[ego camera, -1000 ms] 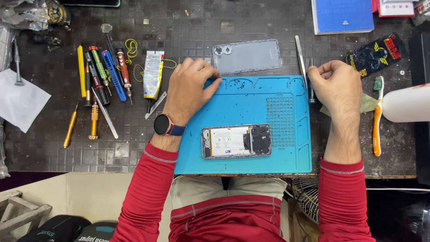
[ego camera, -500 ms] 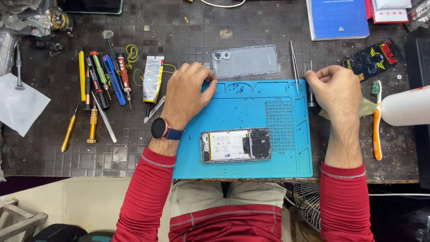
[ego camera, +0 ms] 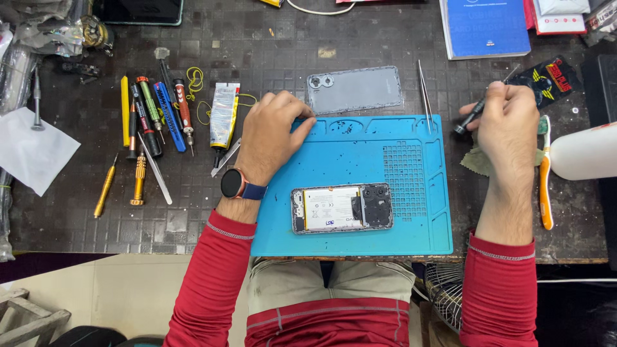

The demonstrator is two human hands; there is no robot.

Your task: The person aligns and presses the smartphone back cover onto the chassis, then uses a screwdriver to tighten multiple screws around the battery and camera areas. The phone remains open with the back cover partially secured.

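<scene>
An opened phone (ego camera: 342, 208) lies face down on the blue work mat (ego camera: 411, 225), its battery and black inner parts showing. My left hand (ego camera: 273, 135) rests fingers down on the mat's upper left corner and holds nothing; a watch sits on that wrist. My right hand (ego camera: 509, 122) is off the mat's right side, closed on a slim dark screwdriver (ego camera: 474, 113) whose tip points left towards the mat. The phone's grey back cover (ego camera: 355, 89) lies just beyond the mat. Metal tweezers (ego camera: 425, 96) lie at the mat's upper right edge.
Screwdrivers and pry tools (ego camera: 154, 115) and a glue tube (ego camera: 224, 115) lie to the left. A toothbrush (ego camera: 545, 173) and a white bottle (ego camera: 585, 151) lie at the right. A blue book (ego camera: 485, 26) sits at the back, white paper (ego camera: 32, 151) at far left.
My right hand moved right, off the mat's edge, and picked up the dark screwdriver. The left hand stayed on the mat's corner. The camera view shifted slightly.
</scene>
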